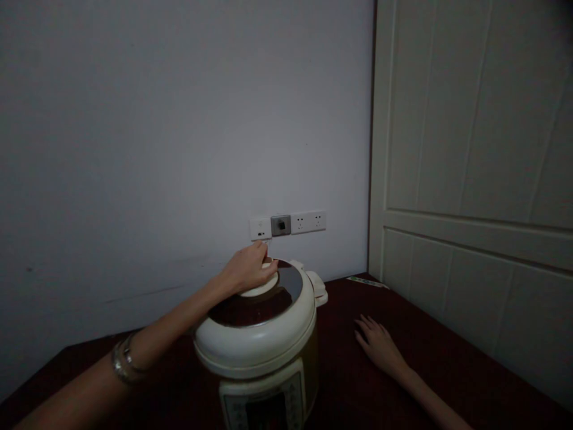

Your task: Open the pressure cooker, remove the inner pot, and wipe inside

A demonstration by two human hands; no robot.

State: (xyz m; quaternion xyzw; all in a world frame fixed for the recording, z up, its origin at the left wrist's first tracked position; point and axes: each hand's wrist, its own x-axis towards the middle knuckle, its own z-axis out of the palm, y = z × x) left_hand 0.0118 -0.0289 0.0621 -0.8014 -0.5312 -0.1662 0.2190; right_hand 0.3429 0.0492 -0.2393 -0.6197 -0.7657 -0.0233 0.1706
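Note:
An electric pressure cooker (pixel 257 346) stands upright in front of me, with a white rim, a dark glossy lid top (pixel 250 313) and a control panel (pixel 264 403) facing me. My left hand (pixel 250 267), with bracelets on its wrist, is closed around the pale knob (pixel 261 286) in the middle of the lid. The lid sits on the cooker's body. Away to the right, my right hand (pixel 380 346) lies flat on the dark red table (pixel 344 382), fingers stretched out and touching nothing but the tabletop.
Behind the cooker, a row of wall sockets (pixel 308 221) and a grey switch plate (pixel 281 225) are fixed to the wall (pixel 179 131). A thin flat strip (pixel 367 282) lies near the table's far corner. A white panelled door (pixel 474 179) borders the table's right side.

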